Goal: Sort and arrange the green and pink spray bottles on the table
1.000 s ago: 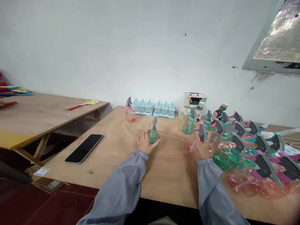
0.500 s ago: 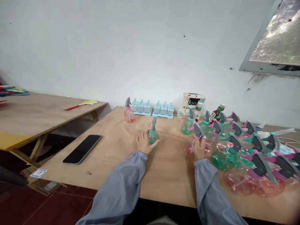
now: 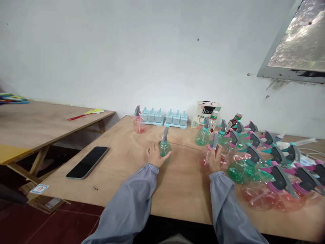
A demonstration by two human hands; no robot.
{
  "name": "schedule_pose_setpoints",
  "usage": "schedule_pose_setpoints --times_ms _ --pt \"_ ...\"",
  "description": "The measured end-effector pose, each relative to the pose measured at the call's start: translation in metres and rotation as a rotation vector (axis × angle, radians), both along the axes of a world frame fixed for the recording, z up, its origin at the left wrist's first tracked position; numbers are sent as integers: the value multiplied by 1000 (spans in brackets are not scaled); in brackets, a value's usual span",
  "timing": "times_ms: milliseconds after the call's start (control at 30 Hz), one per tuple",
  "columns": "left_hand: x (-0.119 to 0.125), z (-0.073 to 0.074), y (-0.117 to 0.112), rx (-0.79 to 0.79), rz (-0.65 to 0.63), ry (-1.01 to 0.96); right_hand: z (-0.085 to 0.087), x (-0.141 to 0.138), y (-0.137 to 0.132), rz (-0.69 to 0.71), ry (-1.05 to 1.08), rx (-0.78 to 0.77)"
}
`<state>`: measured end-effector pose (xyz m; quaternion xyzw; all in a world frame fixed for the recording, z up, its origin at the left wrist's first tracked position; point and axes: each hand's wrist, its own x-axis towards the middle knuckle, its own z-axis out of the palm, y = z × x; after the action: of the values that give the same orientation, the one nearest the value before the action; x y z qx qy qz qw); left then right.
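My left hand [image 3: 155,156] is curled around the left side of a clear green spray bottle [image 3: 165,149] with a grey and teal head, its thumb across the front. The bottle stands upright on the wooden table. Over to the right, my right hand [image 3: 215,160] grips a pink spray bottle [image 3: 203,158] near its neck from the right side. That bottle's grey head points up, and its base rests on the table. Another pink spray bottle [image 3: 139,125] stands alone at the back left. Several more green and pink ones crowd beside my right hand, including a green spray bottle [image 3: 240,170].
A black phone [image 3: 87,162] lies at the table's left. Pale blue ice-pop moulds [image 3: 176,119], a printed box [image 3: 199,117] and a dark red bottle [image 3: 232,123] line the wall side. A second table [image 3: 50,125] bears a red-handled yellow item [image 3: 86,114].
My right hand has turned the pink spray bottle, so its head and trigger face another way. My left hand keeps its hold on the green bottle. The view has shifted slightly.
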<state>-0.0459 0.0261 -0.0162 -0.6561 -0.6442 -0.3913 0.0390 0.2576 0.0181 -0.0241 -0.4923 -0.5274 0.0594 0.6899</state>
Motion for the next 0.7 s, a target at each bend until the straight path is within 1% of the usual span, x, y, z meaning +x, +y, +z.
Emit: schedule_pose_setpoints --times_ms 133,433,567,700 --pt "-1 0 0 -8 -6 5 4 -1 -1 20 25 -30" --pt "-1 1 -1 -16 -3 4 12 -4 1 40 63 -12" --pt "-2 1 1 -31 -15 -16 17 -8 12 73 134 -26" --pt "-4 -4 4 -35 -43 -49 23 -5 31 0 116 6"
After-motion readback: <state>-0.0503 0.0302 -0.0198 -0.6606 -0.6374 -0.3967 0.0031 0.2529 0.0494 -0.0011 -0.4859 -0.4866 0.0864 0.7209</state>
